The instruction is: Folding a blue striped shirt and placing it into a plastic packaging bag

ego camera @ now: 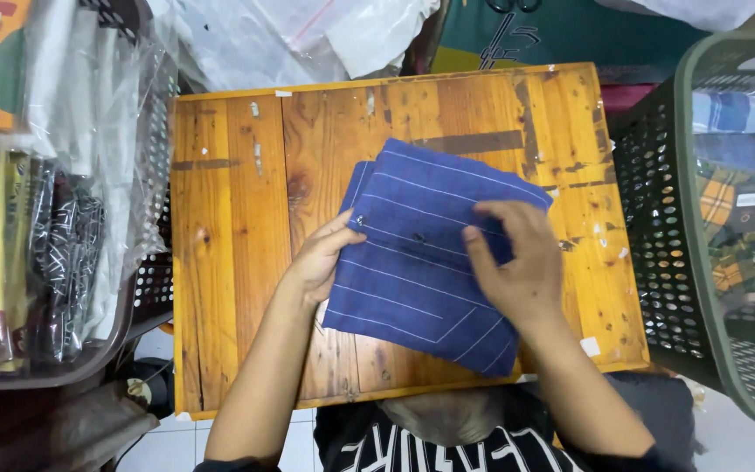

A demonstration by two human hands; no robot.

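A folded blue shirt (412,262) with thin white stripes lies on a small orange wooden table (238,227). My left hand (323,258) rests against the shirt's left edge, thumb on the cloth near a button. On the right half of the shirt lies my right hand (517,267), fingers bent and pressing down on the fabric. Both forearms reach in from the bottom of the view.
A dark green perforated basket (657,218) with folded checked and blue cloths stands to the right. On the left a grey basket (155,288) holds packed garments in clear plastic. Plastic bags (290,35) lie beyond the table's far edge.
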